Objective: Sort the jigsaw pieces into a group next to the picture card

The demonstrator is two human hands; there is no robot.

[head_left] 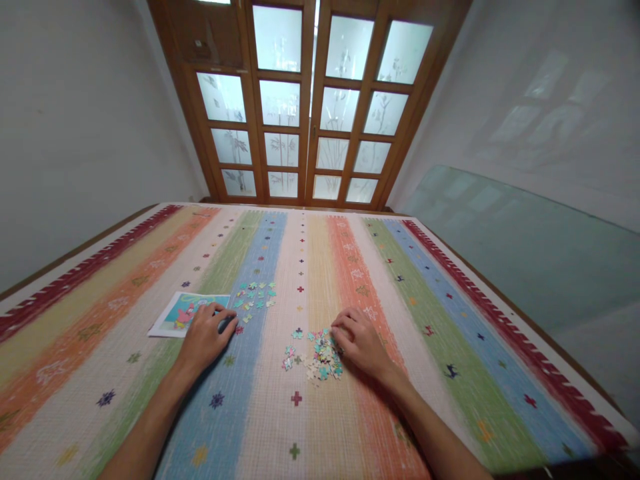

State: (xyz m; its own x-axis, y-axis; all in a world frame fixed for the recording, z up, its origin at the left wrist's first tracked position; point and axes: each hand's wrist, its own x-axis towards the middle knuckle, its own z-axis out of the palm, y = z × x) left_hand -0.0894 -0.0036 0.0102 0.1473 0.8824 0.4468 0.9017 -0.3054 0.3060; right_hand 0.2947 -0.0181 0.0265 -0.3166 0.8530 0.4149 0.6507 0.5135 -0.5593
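Observation:
A heap of small jigsaw pieces [323, 360] lies on a striped mat [440, 313]. My right hand [361, 343] rests at the heap's right edge, fingers curled and pinched at the pieces. A second, looser group of pieces [256, 295] is spread further back on the blue stripe. My left hand [206, 337] lies palm down beside a picture card [181, 313] with a cartoon on it, fingers bent over something dark that I cannot make out.
The mat covers a wide surface bordered in dark red. Behind it stands a wooden door with frosted glass panes [310, 107]. A glass sheet [525, 247] leans against the right wall. A plain wall [75, 133] stands at the left.

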